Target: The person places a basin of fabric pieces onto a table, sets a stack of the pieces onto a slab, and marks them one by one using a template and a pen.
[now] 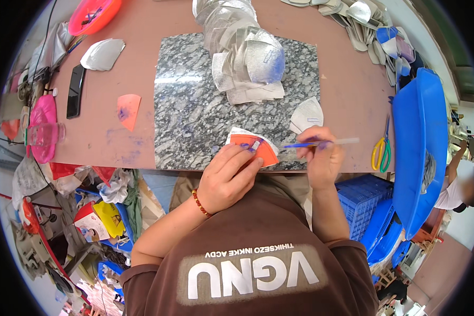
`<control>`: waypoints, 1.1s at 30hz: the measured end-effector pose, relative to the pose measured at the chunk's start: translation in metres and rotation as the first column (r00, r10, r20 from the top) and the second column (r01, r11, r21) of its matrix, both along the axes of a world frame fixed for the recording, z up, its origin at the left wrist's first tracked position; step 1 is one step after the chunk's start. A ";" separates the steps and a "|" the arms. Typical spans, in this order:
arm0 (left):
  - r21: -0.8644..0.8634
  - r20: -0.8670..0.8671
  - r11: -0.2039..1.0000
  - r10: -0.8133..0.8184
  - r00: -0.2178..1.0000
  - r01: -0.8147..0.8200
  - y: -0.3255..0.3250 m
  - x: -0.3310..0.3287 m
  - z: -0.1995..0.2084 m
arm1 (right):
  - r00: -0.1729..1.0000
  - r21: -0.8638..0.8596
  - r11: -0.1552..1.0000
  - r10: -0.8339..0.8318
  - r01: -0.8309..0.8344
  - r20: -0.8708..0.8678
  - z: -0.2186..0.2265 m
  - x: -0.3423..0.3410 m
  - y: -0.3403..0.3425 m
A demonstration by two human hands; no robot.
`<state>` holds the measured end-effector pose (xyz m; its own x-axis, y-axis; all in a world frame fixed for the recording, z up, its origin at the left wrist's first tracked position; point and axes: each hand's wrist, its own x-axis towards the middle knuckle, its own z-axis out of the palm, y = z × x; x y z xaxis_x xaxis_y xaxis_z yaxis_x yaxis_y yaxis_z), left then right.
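My left hand (227, 176), with a beaded bracelet at the wrist, presses an orange curved template (267, 154) down near the table's front edge. Under the template, the rim of a whitish cut piece (240, 131) shows. A slim pen (347, 140) with a clear barrel and a blue front end is pinched in my right hand (324, 158). Its tip points left, close to the template's right edge. Just beyond my right hand lie some pale cut pieces (306, 113) bearing a small outlined mark. Blue stains show on my fingers.
A speckled stone slab (184, 126) carries a long overlapping pile of silvery pieces (247, 58). Left are a phone (75, 91), another orange template (128, 111) and a silvery stack (103, 55). Right are scissors (381, 152) and a blue tub (418, 152). More pieces (359, 37) lie far right.
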<state>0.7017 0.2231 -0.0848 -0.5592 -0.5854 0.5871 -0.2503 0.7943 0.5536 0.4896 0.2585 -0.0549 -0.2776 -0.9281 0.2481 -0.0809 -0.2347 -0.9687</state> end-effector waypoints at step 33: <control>0.022 -0.191 0.983 -0.175 0.966 0.183 0.019 0.053 0.009 | 0.656 0.202 0.950 0.311 -0.238 -0.688 0.006 0.040 -0.023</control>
